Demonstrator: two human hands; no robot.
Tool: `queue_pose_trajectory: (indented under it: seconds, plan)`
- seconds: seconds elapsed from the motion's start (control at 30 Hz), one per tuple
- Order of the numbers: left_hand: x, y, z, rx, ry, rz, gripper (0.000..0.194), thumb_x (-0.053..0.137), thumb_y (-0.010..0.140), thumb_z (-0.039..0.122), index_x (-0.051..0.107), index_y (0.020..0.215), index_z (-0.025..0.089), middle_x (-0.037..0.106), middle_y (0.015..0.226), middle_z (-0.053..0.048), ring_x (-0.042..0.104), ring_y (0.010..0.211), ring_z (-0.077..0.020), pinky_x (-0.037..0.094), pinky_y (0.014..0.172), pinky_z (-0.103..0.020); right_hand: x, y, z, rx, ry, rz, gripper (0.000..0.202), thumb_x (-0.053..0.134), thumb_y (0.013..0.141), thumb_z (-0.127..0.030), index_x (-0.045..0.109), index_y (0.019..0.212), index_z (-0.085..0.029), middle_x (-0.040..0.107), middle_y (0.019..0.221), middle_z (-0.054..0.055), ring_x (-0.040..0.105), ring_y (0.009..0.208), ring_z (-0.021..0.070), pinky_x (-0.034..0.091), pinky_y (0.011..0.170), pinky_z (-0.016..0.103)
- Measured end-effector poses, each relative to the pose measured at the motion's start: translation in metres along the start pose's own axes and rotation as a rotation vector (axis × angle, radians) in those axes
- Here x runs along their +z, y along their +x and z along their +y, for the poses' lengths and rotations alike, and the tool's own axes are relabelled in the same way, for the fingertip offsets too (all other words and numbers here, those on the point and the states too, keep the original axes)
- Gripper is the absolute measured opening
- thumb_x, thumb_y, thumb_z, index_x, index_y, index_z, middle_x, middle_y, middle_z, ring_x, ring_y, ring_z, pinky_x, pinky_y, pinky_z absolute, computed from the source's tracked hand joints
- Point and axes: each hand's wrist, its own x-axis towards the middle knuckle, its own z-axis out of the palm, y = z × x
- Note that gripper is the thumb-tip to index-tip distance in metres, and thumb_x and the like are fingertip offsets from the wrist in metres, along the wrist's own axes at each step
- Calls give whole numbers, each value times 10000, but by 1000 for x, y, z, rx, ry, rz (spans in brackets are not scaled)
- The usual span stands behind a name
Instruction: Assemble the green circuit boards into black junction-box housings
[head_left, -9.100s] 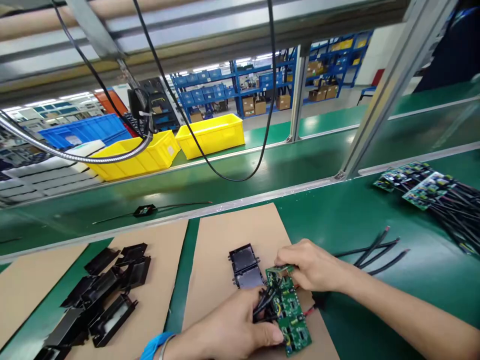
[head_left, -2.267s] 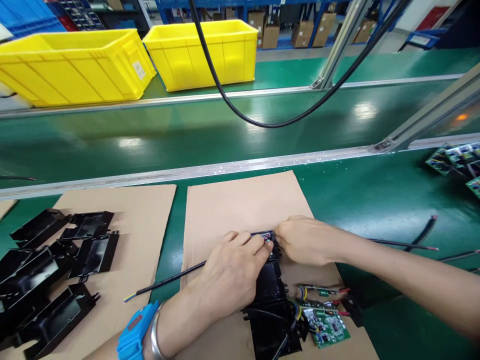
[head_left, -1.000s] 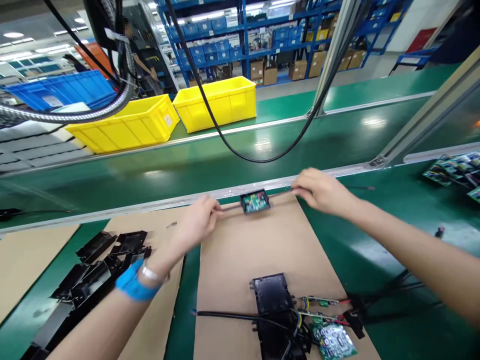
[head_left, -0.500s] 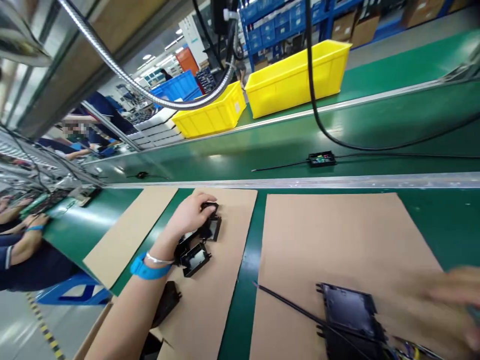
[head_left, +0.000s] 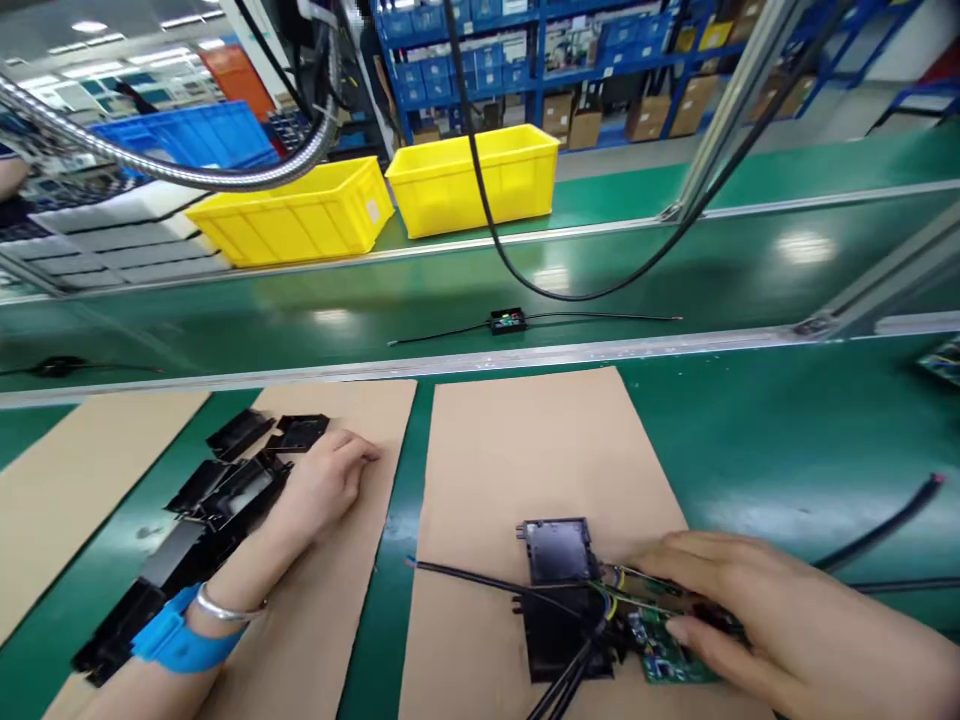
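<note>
My left hand (head_left: 324,482) rests on the left cardboard sheet (head_left: 322,600), fingers curled together with the tips down; whatever they may hold is too small to make out. Beside it lies a row of black plastic housings (head_left: 247,490). On the right, my right hand (head_left: 720,590) has thumb and fingers around a green circuit board (head_left: 664,650) with wires. Touching the board's left side are two black cases (head_left: 559,550), lying on the middle cardboard sheet (head_left: 517,440). Black cables run across them, one ending in bare tips at the left.
Behind a metal rail (head_left: 360,365), a small black box with a board (head_left: 508,320) and cables lies on a green surface. Farther back stand yellow bins (head_left: 472,185). A thick black cable (head_left: 885,525) lies at the right; another hangs in front of the bins.
The view has swung right. My left hand has come away from the black housings onto bare cardboard. My right hand, blurred before, is now at the circuit board beside the cases.
</note>
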Motion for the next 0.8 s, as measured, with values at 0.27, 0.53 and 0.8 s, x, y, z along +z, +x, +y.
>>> queue_pose_trajectory:
  seconds: [0.27,0.53,0.8]
  plan:
    - [6,18,140,319,-109,-80,223,535,922,326,648,1046,180,658,998,-87,601,944,-256,509,865,-411,-11,12,-16,8,43,-147,226,450,898,-184,651,988,-238,692,939,58,650,834,219,509,733,320]
    - [25,47,181,308,-213,-189,207,500,934,239,669,993,135,660,931,-104,634,897,-254,515,834,-426,4,1,-18,-71,-35,-33,272,403,935,-161,604,1107,-226,661,1079,74,604,983,222,472,863,352]
    - [-18,20,206,48,-1213,-627,540,536,866,633,592,1085,142,652,903,-64,598,710,-146,489,634,-262,-3,18,-28,25,34,315,210,397,989,-224,506,811,-203,540,693,-8,494,627,131,379,582,260]
